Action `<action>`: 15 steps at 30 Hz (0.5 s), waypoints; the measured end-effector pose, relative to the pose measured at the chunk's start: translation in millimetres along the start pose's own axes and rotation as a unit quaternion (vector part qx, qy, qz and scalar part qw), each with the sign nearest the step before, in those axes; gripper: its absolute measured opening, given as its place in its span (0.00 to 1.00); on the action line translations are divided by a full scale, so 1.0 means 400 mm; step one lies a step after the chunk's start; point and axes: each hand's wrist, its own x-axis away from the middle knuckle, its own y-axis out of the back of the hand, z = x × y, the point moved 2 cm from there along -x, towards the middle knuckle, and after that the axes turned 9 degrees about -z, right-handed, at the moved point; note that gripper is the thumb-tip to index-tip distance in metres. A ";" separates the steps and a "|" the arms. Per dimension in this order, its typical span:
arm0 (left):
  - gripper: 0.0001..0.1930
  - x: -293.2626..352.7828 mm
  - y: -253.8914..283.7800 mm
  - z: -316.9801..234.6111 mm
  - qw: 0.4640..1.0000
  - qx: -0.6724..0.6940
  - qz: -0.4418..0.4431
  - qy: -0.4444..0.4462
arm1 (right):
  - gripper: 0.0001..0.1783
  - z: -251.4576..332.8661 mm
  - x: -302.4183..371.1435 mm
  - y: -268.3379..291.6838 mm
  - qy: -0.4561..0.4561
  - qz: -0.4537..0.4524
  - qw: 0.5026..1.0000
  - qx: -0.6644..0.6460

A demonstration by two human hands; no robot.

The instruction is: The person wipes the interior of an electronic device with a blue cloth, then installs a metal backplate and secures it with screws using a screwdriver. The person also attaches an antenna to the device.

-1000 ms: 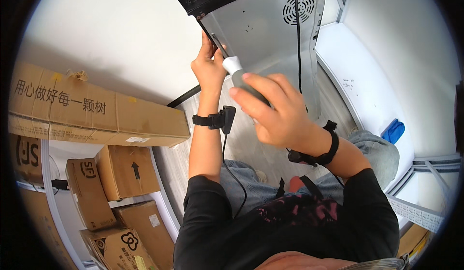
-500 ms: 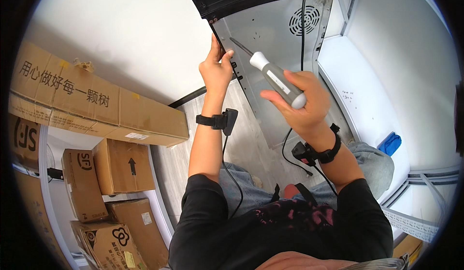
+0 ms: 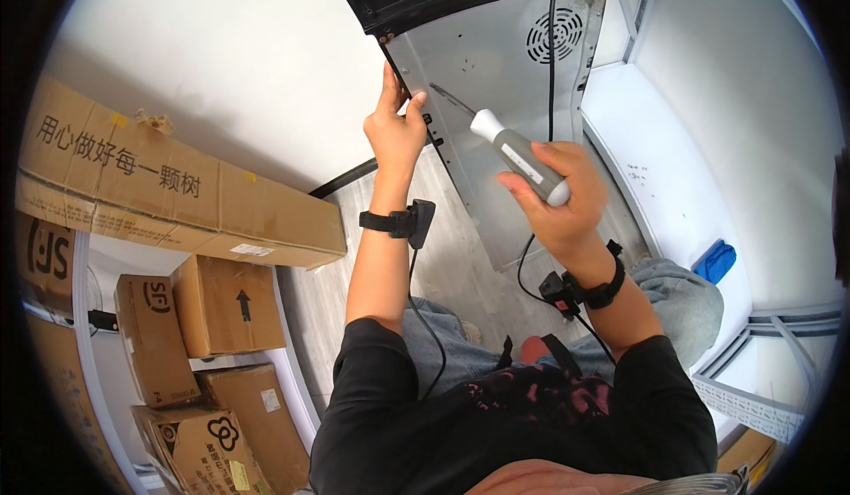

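Screwdriver (image 3: 512, 147) in right hand (image 3: 571, 196), grip closed round it, slanted before grey metal panel (image 3: 500, 74); left hand (image 3: 396, 130) at panel's edge, can't tell its grip.

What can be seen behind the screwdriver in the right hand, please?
Behind the screwdriver, the grey metal panel shows on both sides of it. Whatever the screwdriver and right hand cover directly cannot be seen.

I see large black characters (image 3: 119, 158) on a long brown cardboard box (image 3: 257, 216), a black arrow (image 3: 243, 305) on a squarish brown cardboard box (image 3: 212, 309).
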 end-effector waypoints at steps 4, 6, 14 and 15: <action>0.33 0.001 0.006 -0.007 1.000 -0.005 0.003 0.013 | 0.25 -0.009 0.006 0.029 -0.022 -0.003 1.000 -0.013; 0.33 0.003 0.009 -0.007 1.000 -0.006 0.004 0.011 | 0.24 -0.010 0.007 0.050 -0.041 0.005 0.999 -0.008; 0.25 0.028 0.015 -0.054 0.989 -0.056 -0.112 -0.079 | 0.17 -0.119 0.010 0.241 -0.233 -0.131 0.962 0.054; 0.21 0.038 0.018 -0.074 0.985 -0.031 -0.135 -0.104 | 0.16 -0.128 0.004 0.259 -0.285 -0.164 0.944 0.026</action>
